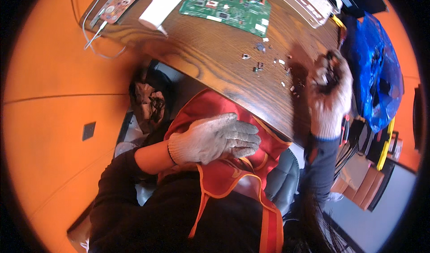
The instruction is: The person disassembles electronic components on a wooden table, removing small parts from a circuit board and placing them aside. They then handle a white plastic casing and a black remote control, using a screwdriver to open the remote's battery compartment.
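Here, at the lower middle of the frame, a red apron (219, 181) with orange trim covers the lap. Over it is the left hand (215, 139), in a soiled white knit glove, fingers extended together and grasping nothing. Right of centre, the right hand (330, 80), gloved likewise, is raised near the table's right side with fingers curled; blur and dark patches make it impossible to tell whether they grasp something. Small loose electronic components (260, 66) lie scattered on the wood-grain table (197, 51), left of that hand. Beside it, at the right, bulges a blue plastic bag (378, 74). Farther off, at the upper middle, lies a green circuit board (239, 15), its white labels too small to read. Just left of the board lies a white nozzle bottle (165, 4).
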Demonstrator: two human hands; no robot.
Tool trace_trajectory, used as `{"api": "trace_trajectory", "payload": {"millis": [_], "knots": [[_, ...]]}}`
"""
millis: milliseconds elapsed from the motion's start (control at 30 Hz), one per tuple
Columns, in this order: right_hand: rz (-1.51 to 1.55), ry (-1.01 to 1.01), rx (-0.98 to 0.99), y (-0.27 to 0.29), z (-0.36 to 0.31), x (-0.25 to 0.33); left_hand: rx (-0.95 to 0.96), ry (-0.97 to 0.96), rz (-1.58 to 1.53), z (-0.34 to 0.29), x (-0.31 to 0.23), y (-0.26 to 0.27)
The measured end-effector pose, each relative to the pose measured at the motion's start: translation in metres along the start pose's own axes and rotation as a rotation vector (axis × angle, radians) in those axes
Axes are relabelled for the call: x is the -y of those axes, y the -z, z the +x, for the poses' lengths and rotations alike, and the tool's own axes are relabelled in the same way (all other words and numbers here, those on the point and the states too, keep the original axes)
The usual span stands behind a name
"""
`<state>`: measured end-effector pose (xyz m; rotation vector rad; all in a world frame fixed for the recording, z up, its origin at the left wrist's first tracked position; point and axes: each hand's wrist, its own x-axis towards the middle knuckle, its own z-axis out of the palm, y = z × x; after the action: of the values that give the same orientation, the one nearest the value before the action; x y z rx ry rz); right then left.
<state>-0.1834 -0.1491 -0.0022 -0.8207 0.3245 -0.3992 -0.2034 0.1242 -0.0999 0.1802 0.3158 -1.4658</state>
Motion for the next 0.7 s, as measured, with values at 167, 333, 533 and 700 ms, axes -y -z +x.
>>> {"api": "trace_trajectory", "payload": {"millis": [167, 333, 533, 700], "knots": [[-0.163, -0.17, 0.227, -0.037, -0.09, -0.039, 0.145, -0.103, -0.077, -0.01, 0.007, 0.013], [-1.067, 0.318, 0.776, -0.049, -0.108, -0.141, 0.592, -0.295, -0.372, -0.01, -0.014, 0.052], [-1.191, 0.679, 1.144, -0.057, -0.084, -0.196, 0.022, -0.631, -0.377, -0.037, -0.019, 0.068], [-1.206, 0.862, 1.176, -0.074, -0.06, -0.208, 0.478, -0.334, -0.639, -0.047, -0.044, 0.069]]}}
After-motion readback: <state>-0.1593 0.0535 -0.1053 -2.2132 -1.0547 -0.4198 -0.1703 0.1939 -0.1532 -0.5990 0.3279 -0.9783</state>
